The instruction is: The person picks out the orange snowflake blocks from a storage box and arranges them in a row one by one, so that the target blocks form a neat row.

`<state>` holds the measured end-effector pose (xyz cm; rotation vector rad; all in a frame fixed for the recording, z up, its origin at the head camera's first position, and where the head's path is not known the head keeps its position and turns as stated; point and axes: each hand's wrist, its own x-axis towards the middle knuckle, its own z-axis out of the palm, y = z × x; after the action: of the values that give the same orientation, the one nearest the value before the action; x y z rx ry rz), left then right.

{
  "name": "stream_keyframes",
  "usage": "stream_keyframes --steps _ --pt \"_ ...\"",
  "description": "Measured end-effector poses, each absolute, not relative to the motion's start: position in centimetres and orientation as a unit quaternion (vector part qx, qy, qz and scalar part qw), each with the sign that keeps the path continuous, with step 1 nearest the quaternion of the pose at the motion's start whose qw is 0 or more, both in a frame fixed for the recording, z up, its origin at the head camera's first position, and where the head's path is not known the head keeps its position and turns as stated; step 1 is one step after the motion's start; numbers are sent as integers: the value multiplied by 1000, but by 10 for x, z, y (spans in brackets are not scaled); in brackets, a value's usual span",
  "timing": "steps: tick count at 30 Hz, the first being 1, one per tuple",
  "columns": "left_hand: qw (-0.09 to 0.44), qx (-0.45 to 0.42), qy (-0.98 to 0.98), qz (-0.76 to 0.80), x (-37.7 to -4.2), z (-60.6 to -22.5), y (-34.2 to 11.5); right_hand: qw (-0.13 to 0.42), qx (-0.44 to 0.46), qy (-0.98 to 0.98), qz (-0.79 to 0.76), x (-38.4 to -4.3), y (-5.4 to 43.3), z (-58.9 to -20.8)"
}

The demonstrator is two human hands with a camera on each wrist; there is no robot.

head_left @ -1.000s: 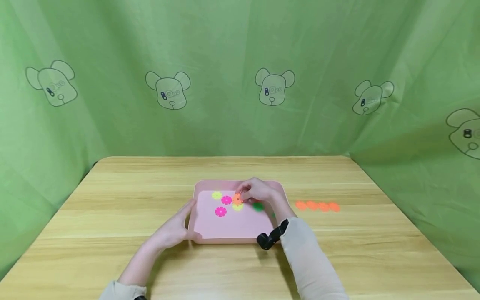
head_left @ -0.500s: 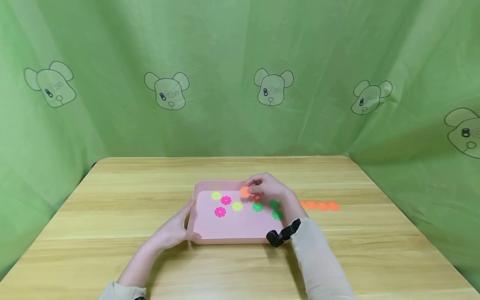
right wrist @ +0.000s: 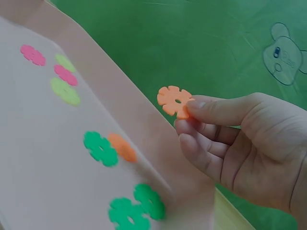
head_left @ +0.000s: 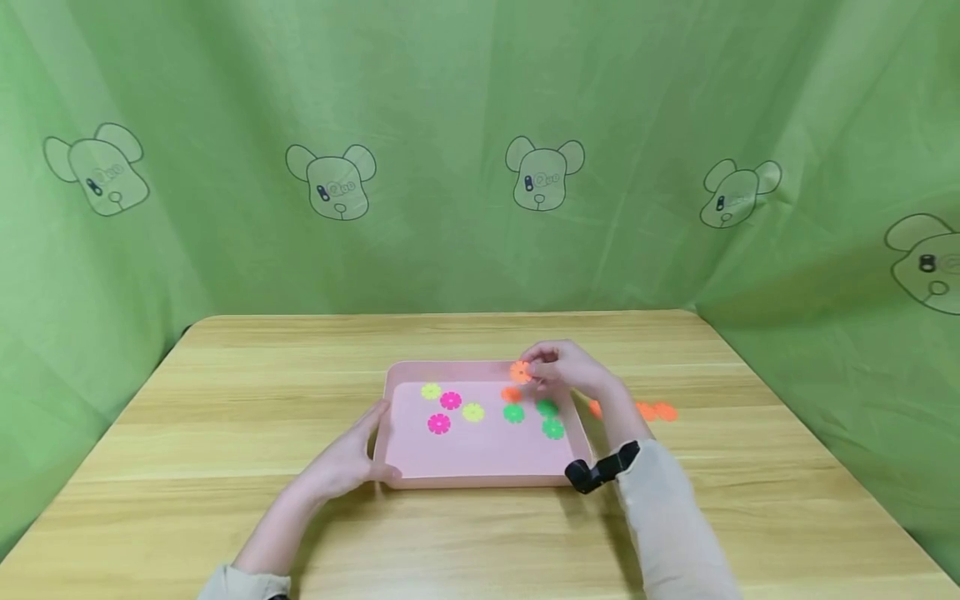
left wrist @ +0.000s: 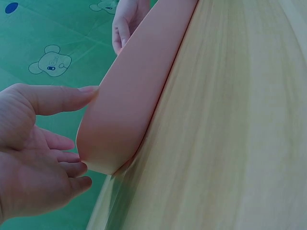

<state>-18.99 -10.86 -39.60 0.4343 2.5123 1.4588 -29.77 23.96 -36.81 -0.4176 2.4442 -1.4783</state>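
Thumb and fingertips of my right hand pinch an orange flower-shaped plastic disc. It is held up over the far right rim of the pink tray. My left hand grips the tray's near left corner, thumb at the front rim and fingers along the left side, as the left wrist view also shows. Inside the tray lie another orange disc, several green discs, two pink discs and two yellow discs.
On the wooden table, right of the tray, several orange discs form a row, partly hidden behind the right forearm. A green curtain with bear-head drawings surrounds the back and sides.
My right hand has lifted the orange disc from the middle of the tray and carried it right and toward the far rim. The left hand stays at the tray's corner.
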Motion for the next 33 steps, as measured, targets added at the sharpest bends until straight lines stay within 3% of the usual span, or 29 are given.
stream_keyframes --steps 33 --pt "96 155 850 494 -190 -397 -108 65 -57 825 -559 -243 389 -376"
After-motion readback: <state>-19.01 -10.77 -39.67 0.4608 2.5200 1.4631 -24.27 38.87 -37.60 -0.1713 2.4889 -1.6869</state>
